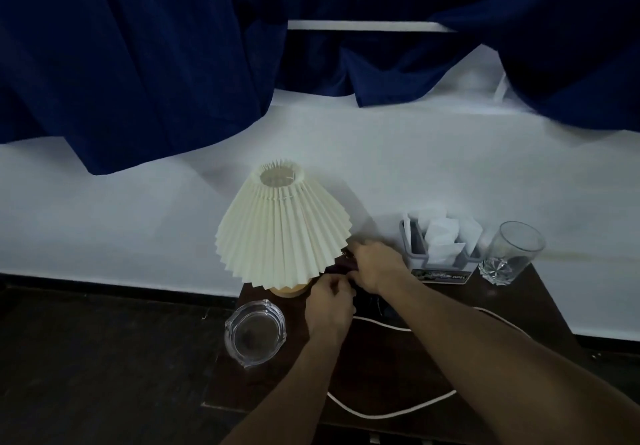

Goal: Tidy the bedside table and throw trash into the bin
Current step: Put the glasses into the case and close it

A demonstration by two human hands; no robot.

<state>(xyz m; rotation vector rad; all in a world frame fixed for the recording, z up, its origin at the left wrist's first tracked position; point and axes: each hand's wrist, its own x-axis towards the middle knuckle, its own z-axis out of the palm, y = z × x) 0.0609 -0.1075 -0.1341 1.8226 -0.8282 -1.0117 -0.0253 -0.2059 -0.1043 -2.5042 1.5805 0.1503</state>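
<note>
Hands close together on surface (398, 368) just right of lamp (284, 226) base, right hand (375, 264) curled round dark item (346, 265) under shade edge, left hand (329, 309) curled at its near end, hold unclear, long axis unreadable, right nearer.

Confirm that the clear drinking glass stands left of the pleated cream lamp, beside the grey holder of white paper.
No. The head view shows the clear drinking glass right of the pleated cream lamp, not left, beside the grey holder of white paper.
</note>
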